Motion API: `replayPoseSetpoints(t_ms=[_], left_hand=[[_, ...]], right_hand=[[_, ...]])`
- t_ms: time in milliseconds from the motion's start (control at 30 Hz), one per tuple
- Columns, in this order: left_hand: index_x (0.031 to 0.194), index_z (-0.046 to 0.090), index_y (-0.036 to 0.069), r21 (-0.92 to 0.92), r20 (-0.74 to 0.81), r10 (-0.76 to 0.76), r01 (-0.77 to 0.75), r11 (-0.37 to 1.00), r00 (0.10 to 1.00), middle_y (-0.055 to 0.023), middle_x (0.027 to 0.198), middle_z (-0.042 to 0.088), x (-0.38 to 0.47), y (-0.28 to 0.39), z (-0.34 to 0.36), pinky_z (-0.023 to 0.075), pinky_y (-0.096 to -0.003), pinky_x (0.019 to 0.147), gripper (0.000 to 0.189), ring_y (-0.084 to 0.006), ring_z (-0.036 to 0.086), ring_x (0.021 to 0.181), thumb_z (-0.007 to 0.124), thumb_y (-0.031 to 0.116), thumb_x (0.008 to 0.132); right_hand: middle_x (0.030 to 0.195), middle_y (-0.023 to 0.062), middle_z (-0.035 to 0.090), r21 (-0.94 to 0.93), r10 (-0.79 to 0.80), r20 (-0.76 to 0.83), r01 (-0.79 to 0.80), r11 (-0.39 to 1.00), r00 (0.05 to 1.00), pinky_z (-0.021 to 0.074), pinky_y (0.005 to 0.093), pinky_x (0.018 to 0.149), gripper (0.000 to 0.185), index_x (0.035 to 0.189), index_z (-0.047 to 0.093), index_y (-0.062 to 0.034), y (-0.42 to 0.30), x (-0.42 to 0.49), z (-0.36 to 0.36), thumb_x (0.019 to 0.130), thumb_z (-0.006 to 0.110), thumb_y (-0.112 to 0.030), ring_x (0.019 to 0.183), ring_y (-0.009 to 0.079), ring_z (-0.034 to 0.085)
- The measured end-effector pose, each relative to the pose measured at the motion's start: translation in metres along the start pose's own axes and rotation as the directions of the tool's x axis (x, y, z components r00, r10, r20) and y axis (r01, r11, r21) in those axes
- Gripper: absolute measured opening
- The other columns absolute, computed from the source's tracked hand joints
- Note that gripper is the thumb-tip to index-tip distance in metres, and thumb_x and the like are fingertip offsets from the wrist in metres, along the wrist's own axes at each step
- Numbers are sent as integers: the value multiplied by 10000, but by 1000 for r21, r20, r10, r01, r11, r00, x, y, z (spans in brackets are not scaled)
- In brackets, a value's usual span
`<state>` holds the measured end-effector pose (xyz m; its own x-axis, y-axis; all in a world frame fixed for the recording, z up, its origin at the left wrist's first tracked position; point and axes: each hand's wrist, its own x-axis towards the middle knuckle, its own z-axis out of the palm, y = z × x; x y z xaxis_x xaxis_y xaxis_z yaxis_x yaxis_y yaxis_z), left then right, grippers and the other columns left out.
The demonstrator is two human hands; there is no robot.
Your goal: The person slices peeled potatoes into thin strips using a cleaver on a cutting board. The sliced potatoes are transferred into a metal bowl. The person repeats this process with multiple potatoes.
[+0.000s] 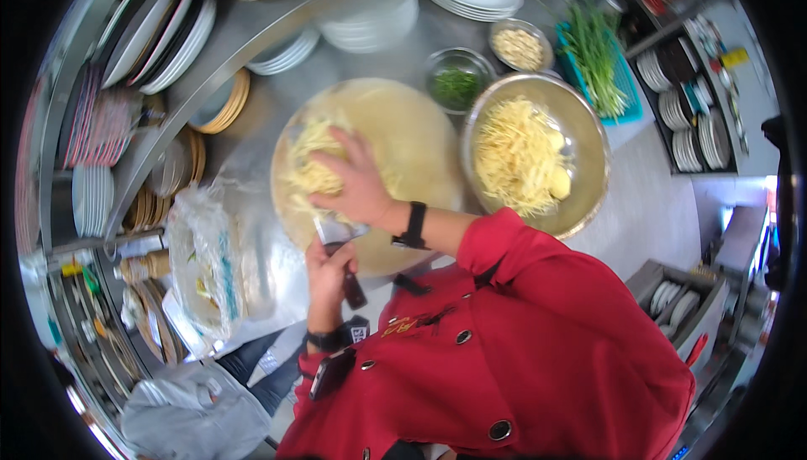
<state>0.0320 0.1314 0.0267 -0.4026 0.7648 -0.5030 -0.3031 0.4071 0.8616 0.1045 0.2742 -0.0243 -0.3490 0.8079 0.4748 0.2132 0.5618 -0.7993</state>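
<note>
A heap of pale yellow shreds, apparently potato (309, 173), lies on the left part of a round chopping board (403, 138). My left hand (329, 268) grips the dark handle of a cleaver (340, 232), whose metal blade reaches the heap's near edge. Over the shreds, fingers apart and motion-blurred, is my right hand (353, 176); its palm hides whether it grips any. Right of the board stands a large metal bowl (583, 189) with more shreds (514, 151) and some peeled whole pieces (559, 181), which look like potatoes.
Behind the bowl are a small bowl of chopped greens (455, 85), a bowl of pale chopped pieces (518, 48) and a teal basket (630, 91) of green onions (596, 63). A plastic bag (205, 258) lies left. A metal shelf (220, 60) with plates curves along the upper left.
</note>
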Motion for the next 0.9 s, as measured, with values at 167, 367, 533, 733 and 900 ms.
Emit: replayPoseSetpoints(t_ms=[167,367,533,733,900], left_hand=[[1114,569,11,12,120,95,-97,995,988,-34,705,606,-31,33,39,414,-238,500,254,-116,539,529,633,-21,871],[1105,575,17,224,352,48,-134,965,935,-19,713,598,-31,38,117,412,-238,506,234,-94,528,539,638,-4,880],[1054,577,-28,612,460,55,-361,704,886,-148,744,637,5,-7,190,521,-386,644,290,-278,644,674,711,100,830],[1034,578,-40,685,477,120,-454,570,871,-224,886,682,13,-40,227,523,-463,760,297,-394,670,840,713,126,827],[1048,582,-34,627,439,-36,-277,728,898,-173,837,677,5,-32,242,533,-398,706,232,-308,669,780,678,56,857]], right_hand=[[1493,204,367,42,-27,-101,31,999,995,334,552,1114,644,1287,640,-181,-31,14,-66,696,842,-337,1347,483,323],[1476,233,368,-189,55,-217,-97,977,975,282,563,1143,627,1290,618,-135,-4,-7,-172,733,802,-358,1366,479,291],[1508,282,367,-244,383,-240,-438,865,892,278,556,1146,607,1347,574,-111,77,-77,-245,811,748,-337,1378,503,322],[1502,277,396,-331,574,-231,-618,713,785,310,522,1142,550,1370,511,31,118,-145,-325,907,656,-227,1403,457,348],[1568,262,304,-250,151,-41,-156,956,988,250,492,1195,674,1496,358,13,74,-134,-307,952,626,-280,1469,423,269]])
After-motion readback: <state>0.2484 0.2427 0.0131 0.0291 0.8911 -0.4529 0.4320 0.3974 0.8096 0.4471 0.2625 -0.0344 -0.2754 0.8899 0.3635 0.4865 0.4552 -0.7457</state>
